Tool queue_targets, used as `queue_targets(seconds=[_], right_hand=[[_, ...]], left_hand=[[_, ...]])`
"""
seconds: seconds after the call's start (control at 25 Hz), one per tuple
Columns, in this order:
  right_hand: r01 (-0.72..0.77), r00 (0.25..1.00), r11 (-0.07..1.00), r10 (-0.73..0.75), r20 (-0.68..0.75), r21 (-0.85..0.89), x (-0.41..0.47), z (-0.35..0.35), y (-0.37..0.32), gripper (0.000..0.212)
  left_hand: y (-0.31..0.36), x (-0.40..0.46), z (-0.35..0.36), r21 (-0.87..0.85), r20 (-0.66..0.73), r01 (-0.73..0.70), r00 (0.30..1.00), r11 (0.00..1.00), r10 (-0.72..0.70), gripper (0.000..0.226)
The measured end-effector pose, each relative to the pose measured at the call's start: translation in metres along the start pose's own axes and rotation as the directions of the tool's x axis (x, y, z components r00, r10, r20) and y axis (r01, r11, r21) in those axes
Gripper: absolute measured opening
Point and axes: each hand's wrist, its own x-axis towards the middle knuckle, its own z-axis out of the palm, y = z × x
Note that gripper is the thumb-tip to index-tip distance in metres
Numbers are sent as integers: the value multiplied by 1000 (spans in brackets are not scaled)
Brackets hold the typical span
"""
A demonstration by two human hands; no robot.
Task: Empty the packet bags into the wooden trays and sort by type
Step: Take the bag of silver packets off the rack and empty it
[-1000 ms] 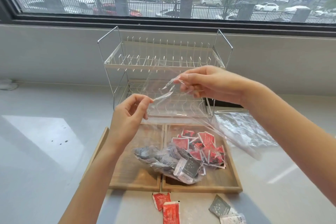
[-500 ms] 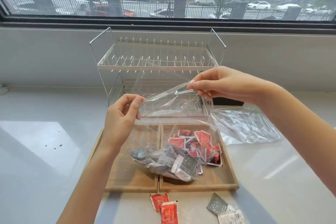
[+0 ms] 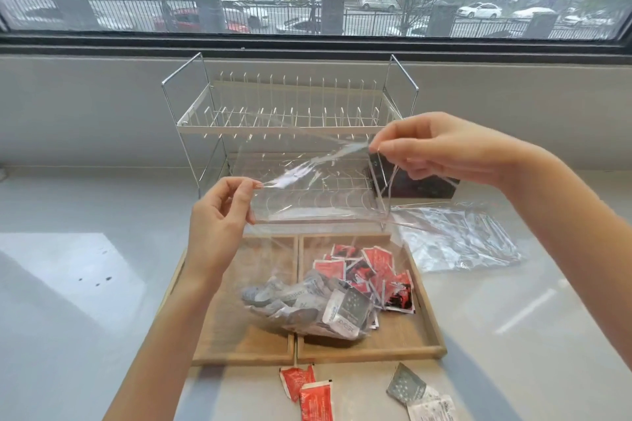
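Observation:
A clear plastic bag [image 3: 307,202] hangs over two wooden trays. My left hand [image 3: 222,215] pinches its left top corner and my right hand [image 3: 441,150] pinches its right top corner, stretching the mouth wide. Grey and white packets [image 3: 307,308] fill the bag's bottom, which rests across the left tray [image 3: 239,349] and the right tray [image 3: 403,345]. Red packets [image 3: 369,267] lie piled in the right tray behind the bag.
A two-tier wire rack [image 3: 290,120] stands behind the trays below the window. An empty clear bag [image 3: 458,239] lies to the right. Two red packets [image 3: 307,393] and some grey packets [image 3: 417,396] lie on the counter in front of the trays.
My hands have moved apart, the right one to the right and slightly up, pulling the bag's mouth open wider. The packets stay at the bag's bottom.

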Motion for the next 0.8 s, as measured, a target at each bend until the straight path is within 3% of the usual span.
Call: queue_targets(seconds=[0.08,0.2,0.32,0.4,0.56,0.72,0.8], right_hand=[[7,1000,998,-8,10,55,-1,-5,3,38],[-20,996,999,23,91,-33,-6,-6,22,49],[-8,998,996,14,64,-84,-15,-9,22,19],[-13,996,990,0,-93,-143,-16,-13,15,2],[1,931,969,-91,-355,-248,-5,-10,15,3],[107,770,994,-80,-633,4,5,23,51,37],[160,724,984,-59,-687,83,-1,54,85,57]], left_hand=[[-3,2,-2,-19,-32,18,999,1000,-18,20],[-9,3,-5,-34,-65,53,996,998,-55,20],[-12,5,-6,-50,-99,76,992,996,-81,20],[-13,7,-7,-53,-105,74,991,996,-79,19],[-13,10,-6,-45,-123,64,990,997,-69,22],[-21,13,-7,-94,-200,99,973,991,-116,27],[-29,13,-8,-117,-220,113,966,987,-136,29]])
